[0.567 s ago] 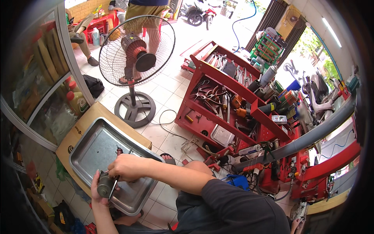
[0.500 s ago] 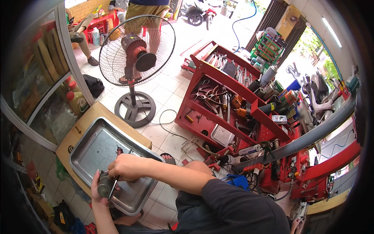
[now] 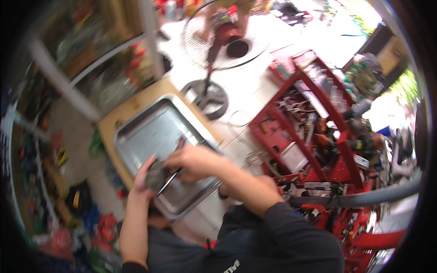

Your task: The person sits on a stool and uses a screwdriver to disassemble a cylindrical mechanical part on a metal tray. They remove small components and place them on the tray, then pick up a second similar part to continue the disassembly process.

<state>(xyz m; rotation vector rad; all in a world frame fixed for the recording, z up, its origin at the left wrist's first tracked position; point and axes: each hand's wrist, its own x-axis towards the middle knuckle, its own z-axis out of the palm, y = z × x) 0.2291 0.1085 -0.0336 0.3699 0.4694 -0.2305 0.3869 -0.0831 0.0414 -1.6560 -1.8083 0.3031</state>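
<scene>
My left hand (image 3: pixel 143 180) is closed around a dull grey-green cylindrical metal part (image 3: pixel 156 175), above the near-left edge of a metal tray (image 3: pixel 150 123). My right hand (image 3: pixel 191 163) is curled shut around a slim tool with a dark, shiny shaft (image 3: pixel 167 183). The shaft slants down beside the cylinder; blur hides whether they touch. A short reddish piece (image 3: pixel 181 144) sticks up past the knuckles of my right hand. Whether it belongs to the same tool cannot be made out.
Cardboard (image 3: pixel 119 119) lies under the tray. Beyond stands a fan (image 3: pixel 227 38) on a round base. To the right is a red tool cart (image 3: pixel 268 129) with hand tools, and a grey hose (image 3: pixel 364 199). A glass-panelled frame (image 3: pixel 66 86) and scattered goods (image 3: pixel 79 200) are at left.
My view has swung, so the tray, cart, fan and hands sit farther right in the picture, now blurred. Both hands keep their holds on the cylindrical part and the slim tool.
</scene>
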